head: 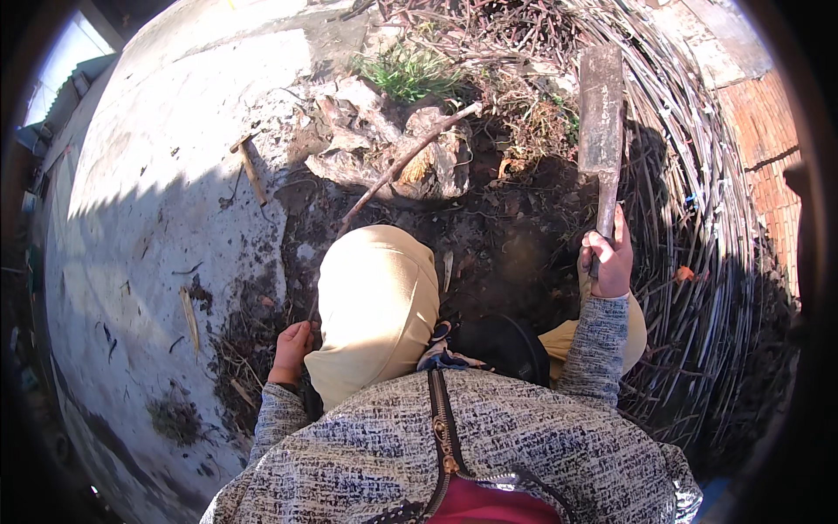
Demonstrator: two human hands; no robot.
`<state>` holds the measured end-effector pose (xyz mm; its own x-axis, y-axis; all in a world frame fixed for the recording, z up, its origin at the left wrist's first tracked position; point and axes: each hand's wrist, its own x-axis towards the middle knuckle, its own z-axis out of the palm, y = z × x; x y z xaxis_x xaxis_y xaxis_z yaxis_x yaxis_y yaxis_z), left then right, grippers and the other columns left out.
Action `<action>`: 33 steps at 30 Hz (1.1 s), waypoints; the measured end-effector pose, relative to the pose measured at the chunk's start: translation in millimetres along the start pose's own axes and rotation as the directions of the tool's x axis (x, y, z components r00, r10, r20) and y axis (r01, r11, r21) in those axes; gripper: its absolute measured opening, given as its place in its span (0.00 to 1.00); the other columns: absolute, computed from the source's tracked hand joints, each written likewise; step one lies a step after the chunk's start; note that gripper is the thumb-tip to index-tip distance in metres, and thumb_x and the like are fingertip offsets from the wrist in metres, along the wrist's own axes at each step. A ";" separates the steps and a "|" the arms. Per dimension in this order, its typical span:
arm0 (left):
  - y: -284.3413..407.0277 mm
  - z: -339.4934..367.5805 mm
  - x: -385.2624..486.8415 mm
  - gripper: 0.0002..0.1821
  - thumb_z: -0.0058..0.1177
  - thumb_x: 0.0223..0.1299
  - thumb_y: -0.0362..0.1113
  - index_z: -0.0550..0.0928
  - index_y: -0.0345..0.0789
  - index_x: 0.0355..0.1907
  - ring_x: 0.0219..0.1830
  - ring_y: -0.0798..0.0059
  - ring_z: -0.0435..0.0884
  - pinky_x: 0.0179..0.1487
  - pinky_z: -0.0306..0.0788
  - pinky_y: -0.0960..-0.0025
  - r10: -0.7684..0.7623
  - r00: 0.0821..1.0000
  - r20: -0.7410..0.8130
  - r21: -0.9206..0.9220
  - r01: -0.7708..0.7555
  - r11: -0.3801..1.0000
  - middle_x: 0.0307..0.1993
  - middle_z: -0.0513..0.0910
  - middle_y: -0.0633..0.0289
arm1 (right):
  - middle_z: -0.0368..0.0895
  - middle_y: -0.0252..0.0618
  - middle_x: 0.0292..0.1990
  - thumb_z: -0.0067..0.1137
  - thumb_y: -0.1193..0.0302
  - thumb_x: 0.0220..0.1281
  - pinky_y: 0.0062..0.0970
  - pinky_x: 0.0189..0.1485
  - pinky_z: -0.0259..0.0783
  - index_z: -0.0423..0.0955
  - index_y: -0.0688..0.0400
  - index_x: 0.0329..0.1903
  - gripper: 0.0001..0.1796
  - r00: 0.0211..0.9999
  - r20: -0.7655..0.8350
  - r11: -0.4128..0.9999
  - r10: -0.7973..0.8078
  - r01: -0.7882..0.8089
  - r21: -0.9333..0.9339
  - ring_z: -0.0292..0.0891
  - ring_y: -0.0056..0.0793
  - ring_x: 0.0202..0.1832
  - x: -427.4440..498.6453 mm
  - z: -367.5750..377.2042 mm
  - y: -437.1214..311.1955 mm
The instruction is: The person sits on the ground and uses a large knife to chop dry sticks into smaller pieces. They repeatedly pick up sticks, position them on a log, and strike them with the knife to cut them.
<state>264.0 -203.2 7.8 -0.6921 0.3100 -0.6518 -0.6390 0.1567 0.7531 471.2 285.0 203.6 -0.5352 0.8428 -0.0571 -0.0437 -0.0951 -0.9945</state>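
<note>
My right hand [610, 259] grips the handle of a broad-bladed metal chopper [600, 111], its rectangular blade pointing away from me and bearing faint writing. My left hand [292, 348] holds the near end of a long thin stick [399, 164], partly hidden behind my bent knee in pale trousers. The stick's far end lies over a weathered wooden stump [373, 141]. Dark soil with debris lies between the stump and me.
A hammer-like tool with a wooden handle [251, 171] rests on the concrete [150, 196] at left. Long thin stalks [694, 216] are heaped at right. Green grass [412, 73] grows behind the stump, near a pile of cut twigs [497, 23].
</note>
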 end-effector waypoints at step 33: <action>-24.9 -5.3 69.5 0.12 0.54 0.61 0.36 0.81 0.29 0.42 0.26 0.87 0.72 0.30 0.66 0.81 0.307 0.951 0.038 0.211 -0.308 0.928 0.26 0.78 0.70 | 0.66 0.33 0.16 0.47 0.64 0.65 0.21 0.15 0.58 0.70 0.64 0.33 0.14 0.736 0.091 0.741 -0.671 0.670 0.046 0.58 0.20 0.11 68.1 192.5 -155.5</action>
<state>230.0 -190.5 -56.8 -0.8417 0.3782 -0.3854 -0.3091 0.2478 0.9182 279.2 255.2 371.2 -0.4414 0.6360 0.6330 -0.4299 0.4692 -0.7713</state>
